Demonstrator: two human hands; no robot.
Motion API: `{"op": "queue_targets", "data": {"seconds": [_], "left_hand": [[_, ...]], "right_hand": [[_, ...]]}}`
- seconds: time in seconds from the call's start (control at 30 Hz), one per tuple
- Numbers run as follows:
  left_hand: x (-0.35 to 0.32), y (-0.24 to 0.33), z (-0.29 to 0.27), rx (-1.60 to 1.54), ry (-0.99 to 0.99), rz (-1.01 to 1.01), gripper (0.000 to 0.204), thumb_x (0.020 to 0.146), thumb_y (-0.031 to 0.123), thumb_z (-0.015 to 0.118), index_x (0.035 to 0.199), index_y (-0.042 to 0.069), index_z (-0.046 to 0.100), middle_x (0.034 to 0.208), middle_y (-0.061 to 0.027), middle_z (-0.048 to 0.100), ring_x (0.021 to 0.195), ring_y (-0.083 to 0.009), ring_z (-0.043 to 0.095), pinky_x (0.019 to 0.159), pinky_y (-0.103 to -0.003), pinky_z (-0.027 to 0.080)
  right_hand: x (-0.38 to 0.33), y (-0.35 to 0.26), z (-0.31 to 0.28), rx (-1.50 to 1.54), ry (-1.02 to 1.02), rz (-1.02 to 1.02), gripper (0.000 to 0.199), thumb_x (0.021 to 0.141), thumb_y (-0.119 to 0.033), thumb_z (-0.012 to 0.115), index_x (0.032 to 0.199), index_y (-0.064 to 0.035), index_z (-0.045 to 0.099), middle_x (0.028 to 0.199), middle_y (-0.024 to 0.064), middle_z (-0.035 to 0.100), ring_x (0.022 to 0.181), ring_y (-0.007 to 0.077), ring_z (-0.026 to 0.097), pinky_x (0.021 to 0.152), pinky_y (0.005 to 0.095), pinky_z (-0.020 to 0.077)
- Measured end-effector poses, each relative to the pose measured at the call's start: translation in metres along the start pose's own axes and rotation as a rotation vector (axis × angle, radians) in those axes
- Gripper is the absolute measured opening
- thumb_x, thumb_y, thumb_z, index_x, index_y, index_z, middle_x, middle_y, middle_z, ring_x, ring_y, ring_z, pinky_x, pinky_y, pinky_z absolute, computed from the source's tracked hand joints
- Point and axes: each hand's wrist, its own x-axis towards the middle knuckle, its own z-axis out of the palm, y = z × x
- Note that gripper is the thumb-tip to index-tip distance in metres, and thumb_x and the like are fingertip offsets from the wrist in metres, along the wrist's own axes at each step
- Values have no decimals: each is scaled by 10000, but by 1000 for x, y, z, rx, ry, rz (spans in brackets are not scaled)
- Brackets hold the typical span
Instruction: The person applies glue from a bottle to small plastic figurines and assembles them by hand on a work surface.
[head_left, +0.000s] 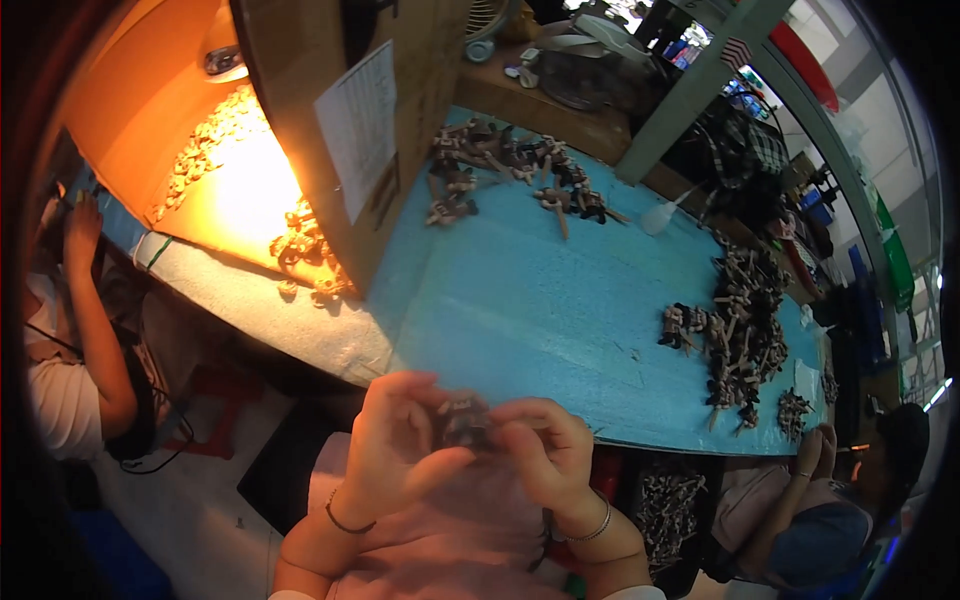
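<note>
In front of my body, just off the table's near edge, both hands hold one small dark and tan piece (463, 424). Its details are blurred, so its exact kind does not show. My left hand (395, 445) grips its left side, fingers curled and thumb stretched beneath. From the right, my right hand (545, 450) pinches it between thumb and fingers. Similar small brown and dark pieces lie in a large heap (745, 320) on the right of the blue tabletop (520, 290), and in another group (500, 160) at the back.
A cardboard box (370, 215) with a lit lamp (224, 62) and small pieces inside stands at the left. Co-workers sit at left (80, 370) and right (800, 500). A white nozzle bottle (658, 217) is by the back post; a dark bin (675, 515) of pieces sits below the table.
</note>
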Motion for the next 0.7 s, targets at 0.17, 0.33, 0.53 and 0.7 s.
{"op": "queue_targets", "data": {"seconds": [0.17,0.33,0.53,0.7], "left_hand": [[7,0,9,126,-78,0,650,789,370,646,1231,-20,372,1117,-134,504,765,-127,553,678,-245,455],[11,-5,1,381,-124,17,445,758,102,633,1145,-20,453,1105,-148,505,734,-146,568,676,-255,463],[43,-3,27,474,-242,134,368,743,37,628,1084,14,490,1068,-167,496,725,-217,586,680,-322,469],[102,-16,19,994,-176,378,340,754,46,583,1081,26,492,1082,-176,480,903,-322,536,783,-367,443]], "right_hand": [[3,0,-42,-125,156,-20,153,883,-54,509,1006,21,561,811,56,610,736,89,573,649,213,468],[40,-16,-185,-512,765,-345,131,884,-105,527,958,-8,575,832,45,592,740,85,556,650,224,454],[16,-24,-393,-999,1149,-193,258,881,-200,533,1012,21,562,890,103,608,775,170,584,710,284,453],[42,-40,-343,-1320,1194,174,282,866,-203,539,1035,23,550,902,132,604,777,210,580,712,332,451]]}}
